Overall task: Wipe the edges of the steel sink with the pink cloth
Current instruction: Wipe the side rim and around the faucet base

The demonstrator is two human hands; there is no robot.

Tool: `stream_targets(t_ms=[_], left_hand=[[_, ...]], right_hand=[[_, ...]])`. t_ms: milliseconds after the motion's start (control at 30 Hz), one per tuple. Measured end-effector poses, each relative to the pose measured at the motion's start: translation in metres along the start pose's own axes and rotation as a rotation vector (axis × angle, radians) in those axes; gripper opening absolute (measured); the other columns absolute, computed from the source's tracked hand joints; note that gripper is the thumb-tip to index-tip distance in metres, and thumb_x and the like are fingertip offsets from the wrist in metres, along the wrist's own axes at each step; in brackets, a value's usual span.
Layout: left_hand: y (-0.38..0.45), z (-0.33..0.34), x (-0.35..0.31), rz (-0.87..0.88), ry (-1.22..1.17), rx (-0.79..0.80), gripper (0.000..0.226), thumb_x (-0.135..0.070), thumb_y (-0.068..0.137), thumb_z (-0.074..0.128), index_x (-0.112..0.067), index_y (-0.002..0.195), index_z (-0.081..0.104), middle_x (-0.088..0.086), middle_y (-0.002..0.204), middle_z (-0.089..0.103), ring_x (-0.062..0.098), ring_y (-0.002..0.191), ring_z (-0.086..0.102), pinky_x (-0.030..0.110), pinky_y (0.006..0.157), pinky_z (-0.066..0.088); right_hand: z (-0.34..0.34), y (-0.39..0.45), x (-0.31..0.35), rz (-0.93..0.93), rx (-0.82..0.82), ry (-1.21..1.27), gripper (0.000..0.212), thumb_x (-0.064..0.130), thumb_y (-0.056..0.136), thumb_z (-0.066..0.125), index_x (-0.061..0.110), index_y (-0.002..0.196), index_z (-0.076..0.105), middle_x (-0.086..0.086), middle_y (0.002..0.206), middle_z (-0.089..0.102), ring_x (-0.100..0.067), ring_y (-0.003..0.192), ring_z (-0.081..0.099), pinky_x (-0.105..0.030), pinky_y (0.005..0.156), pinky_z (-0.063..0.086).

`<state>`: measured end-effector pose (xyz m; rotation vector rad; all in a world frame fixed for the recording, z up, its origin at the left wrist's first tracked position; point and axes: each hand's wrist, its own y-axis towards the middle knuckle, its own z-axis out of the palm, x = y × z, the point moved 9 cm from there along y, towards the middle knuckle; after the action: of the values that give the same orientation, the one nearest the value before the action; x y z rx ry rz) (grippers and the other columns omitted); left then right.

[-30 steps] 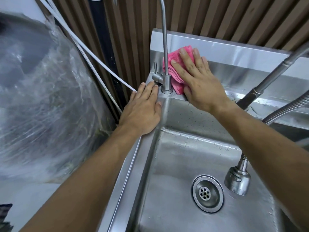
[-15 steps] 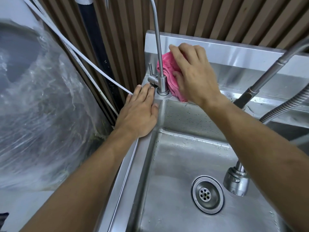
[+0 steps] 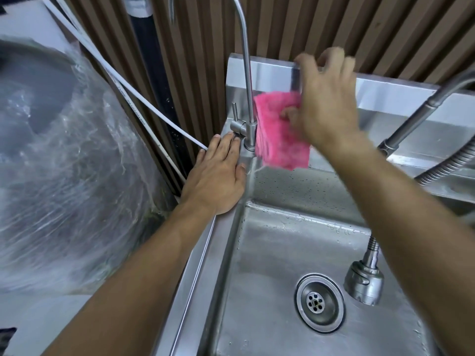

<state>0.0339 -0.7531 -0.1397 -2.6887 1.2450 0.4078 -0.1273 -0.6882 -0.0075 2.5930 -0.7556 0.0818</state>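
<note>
The steel sink [image 3: 203, 273] fills the lower right, its raised back panel running along the slatted wall. My right hand [image 3: 329, 104] is lifted in front of that back panel, blurred, and pinches the pink cloth [image 3: 280, 134] by its upper right part. The cloth hangs down loose just right of the thin tap [image 3: 248, 73], its lower edge at the back ledge. My left hand [image 3: 218, 176] lies flat, fingers together, on the sink's back left corner, fingertips touching the tap's base.
A spray head [image 3: 363, 281] on a flexible hose hangs over the basin near the drain [image 3: 320, 301]. A large plastic-wrapped drum [image 3: 64, 176] stands left of the sink. White tubes [image 3: 144, 109] and a dark pipe run down the wall behind.
My right hand has risen from pressing the cloth against the back panel and now holds it dangling and unfolded. My left hand has stayed on the corner.
</note>
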Motion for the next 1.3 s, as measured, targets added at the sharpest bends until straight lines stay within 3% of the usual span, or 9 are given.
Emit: stream_targets(t_ms=[67,133,200,300,567,867,1000,1133,1300], left_hand=[[0.000,0.000,0.000,-0.001,0.002,-0.003,0.061,-0.038,0.111,0.024,-0.018,0.166,0.008,-0.006,0.174,0.000,0.017,0.160,-0.006,0.042,0.131,0.005],[0.000,0.000,0.000,-0.002,0.000,-0.007,0.061,-0.038,0.111,0.025,-0.017,0.166,0.009,-0.005,0.174,0.000,0.017,0.160,-0.005,0.042,0.131,0.005],[0.001,0.000,-0.001,-0.001,-0.005,-0.006,0.061,-0.037,0.111,0.025,-0.017,0.166,0.010,-0.005,0.174,0.001,0.017,0.160,-0.005,0.042,0.131,0.006],[0.001,0.000,0.000,0.001,-0.002,-0.015,0.061,-0.038,0.111,0.025,-0.017,0.166,0.010,-0.005,0.174,0.000,0.017,0.160,-0.005,0.042,0.131,0.006],[0.000,0.000,-0.001,0.015,0.011,-0.024,0.061,-0.037,0.111,0.025,-0.016,0.166,0.012,-0.004,0.174,0.003,0.019,0.160,-0.003,0.042,0.130,0.008],[0.000,-0.001,-0.001,0.012,-0.002,-0.020,0.061,-0.037,0.110,0.026,-0.018,0.166,0.011,-0.004,0.174,0.001,0.019,0.161,-0.003,0.043,0.130,0.008],[0.002,0.000,-0.001,0.025,0.018,-0.022,0.060,-0.036,0.110,0.025,-0.017,0.166,0.013,-0.003,0.174,0.003,0.020,0.161,-0.002,0.041,0.130,0.008],[0.000,0.001,0.001,0.015,0.019,-0.036,0.060,-0.037,0.110,0.026,-0.019,0.166,0.013,-0.004,0.174,0.002,0.020,0.161,-0.002,0.042,0.130,0.007],[-0.002,-0.001,-0.001,0.014,0.017,-0.037,0.060,-0.036,0.110,0.026,-0.020,0.166,0.013,-0.004,0.174,0.003,0.022,0.161,0.000,0.043,0.130,0.007]], right_hand=[[0.025,-0.033,0.011,-0.099,-0.116,-0.057,0.035,0.009,0.090,0.065,0.006,0.124,0.059,-0.019,0.133,0.053,-0.036,0.113,0.052,-0.041,0.092,0.043],[0.058,-0.059,0.014,-0.183,-0.099,0.005,0.032,0.018,0.103,0.053,0.004,0.131,0.059,-0.021,0.143,0.053,-0.038,0.126,0.052,-0.047,0.108,0.043],[0.087,-0.075,0.010,-0.191,-0.003,0.044,0.048,0.028,0.112,0.034,0.005,0.153,0.045,-0.019,0.166,0.032,-0.039,0.154,0.028,-0.052,0.129,0.020],[0.098,-0.083,0.014,-0.178,0.049,0.067,0.061,0.037,0.111,0.024,0.008,0.164,0.021,-0.012,0.174,0.009,-0.030,0.162,0.004,-0.046,0.132,0.001],[0.111,-0.079,0.011,-0.084,0.180,0.034,0.062,0.042,0.110,0.020,0.017,0.166,0.015,-0.002,0.174,0.009,-0.021,0.162,0.004,-0.043,0.132,0.002],[0.097,-0.093,-0.007,0.311,0.169,0.085,0.071,0.041,0.099,0.015,0.016,0.166,0.013,-0.007,0.175,0.003,-0.028,0.162,-0.002,-0.044,0.128,-0.011],[0.108,-0.076,0.029,0.141,0.228,0.160,0.061,0.034,0.107,0.022,0.017,0.165,0.018,-0.005,0.174,0.010,-0.027,0.162,0.003,-0.040,0.130,-0.006],[0.096,-0.090,0.000,-0.053,0.228,0.089,0.057,0.038,0.111,0.025,0.021,0.165,0.021,-0.002,0.173,0.016,-0.023,0.161,0.006,-0.040,0.132,-0.003],[0.086,-0.107,-0.042,0.201,0.185,0.022,0.064,0.042,0.108,0.026,0.020,0.167,0.012,-0.004,0.174,0.005,-0.027,0.161,-0.003,-0.043,0.130,-0.008]])
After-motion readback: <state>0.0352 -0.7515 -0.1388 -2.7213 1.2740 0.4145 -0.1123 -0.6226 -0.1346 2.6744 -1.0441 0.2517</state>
